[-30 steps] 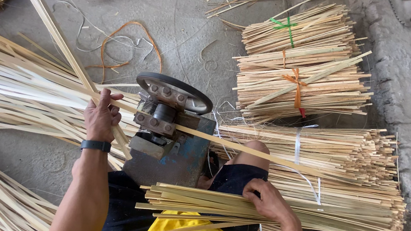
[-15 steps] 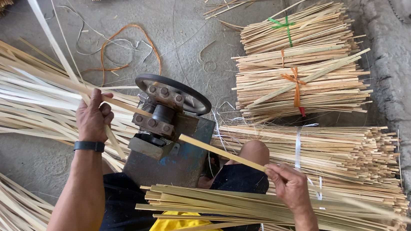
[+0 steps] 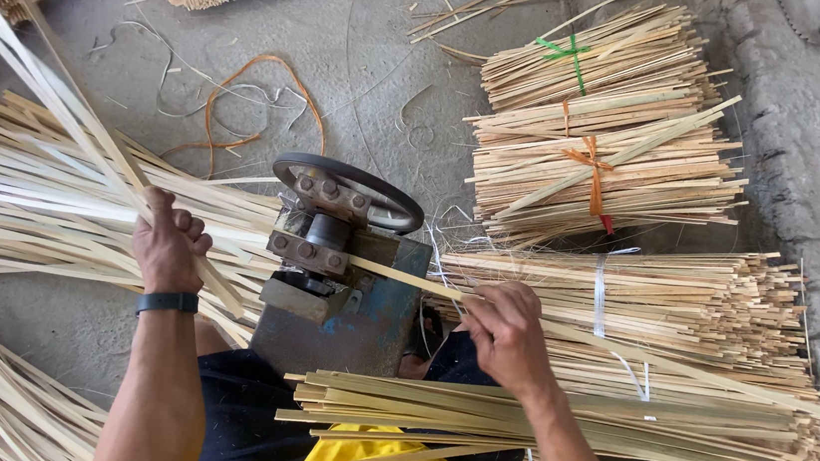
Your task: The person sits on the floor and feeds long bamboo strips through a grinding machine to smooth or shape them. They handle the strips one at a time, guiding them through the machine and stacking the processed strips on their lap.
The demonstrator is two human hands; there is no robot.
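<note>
A small blue metal splitting machine (image 3: 345, 284) with a dark handwheel (image 3: 346, 188) stands on the floor between my knees. My right hand (image 3: 503, 332) grips a long bamboo strip (image 3: 678, 365) whose near end sits at the machine's rollers. Left of the machine, my left hand (image 3: 168, 245) is closed on thin split bamboo slivers (image 3: 43, 90) that slant up to the far left. A loose stack of bamboo strips (image 3: 433, 403) lies across my lap.
Tied bundles of bamboo strips (image 3: 600, 129) are stacked at the right, with a larger bundle (image 3: 703, 309) nearer. Heaps of thin split slivers (image 3: 33, 194) cover the floor at the left. Orange cord (image 3: 243, 94) lies on the concrete behind the machine.
My right hand moved from the lap stack to a single strip and slid along it toward the machine. My left hand pulled the split slivers further left.
</note>
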